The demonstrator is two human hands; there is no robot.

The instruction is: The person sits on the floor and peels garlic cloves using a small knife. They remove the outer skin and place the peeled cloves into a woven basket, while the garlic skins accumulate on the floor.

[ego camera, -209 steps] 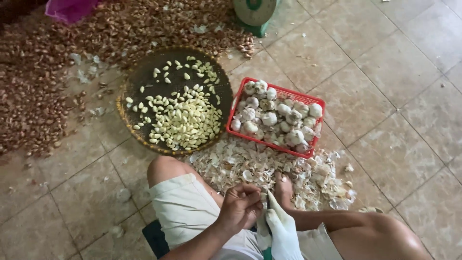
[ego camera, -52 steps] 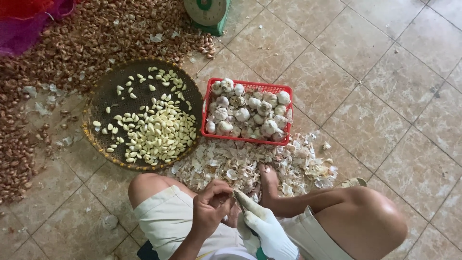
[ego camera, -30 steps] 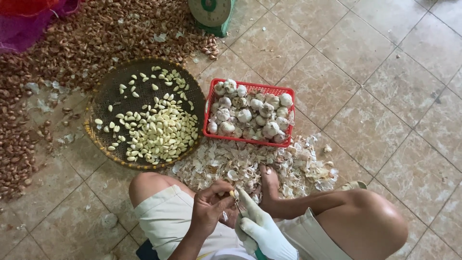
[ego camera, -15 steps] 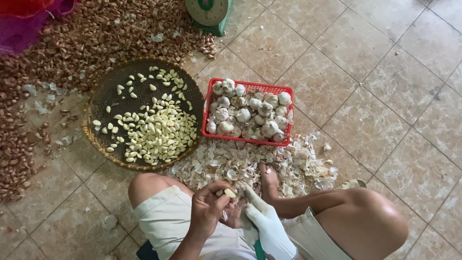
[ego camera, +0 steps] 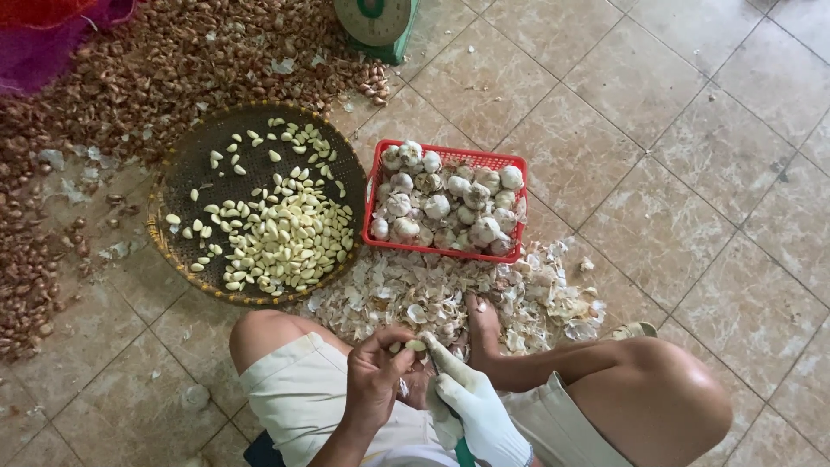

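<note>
A garlic clove [ego camera: 416, 345] is pinched between the fingertips of the bare left hand [ego camera: 378, 380], held just above the lap of a person seated on the tiled floor [ego camera: 692, 173]. The gloved right hand [ego camera: 467, 399] is closed around a green-handled tool [ego camera: 462, 451], its forefinger laid against the clove; the blade itself is hidden. The clove is judged light, firm and smooth, likely slippery once skinned, and best gripped at its two ends so the flank is left free. Its long axis appears to lie roughly across the view, from left hand to right, though which end is the tip cannot be told. Just ahead of the hands a heap of papery skins [ego camera: 450, 294] is spread around a bare foot [ego camera: 484, 324]. Beyond the heap a red basket [ego camera: 510, 163] of whole bulbs [ego camera: 445, 203] is set, and beside it a round woven tray [ego camera: 173, 173] on which peeled cloves [ego camera: 285, 238] are piled. Small brown shallot-like bulbs [ego camera: 173, 60] are scattered over the floor at the far left, and a green scale [ego camera: 378, 22] is seen at the top edge.
</note>
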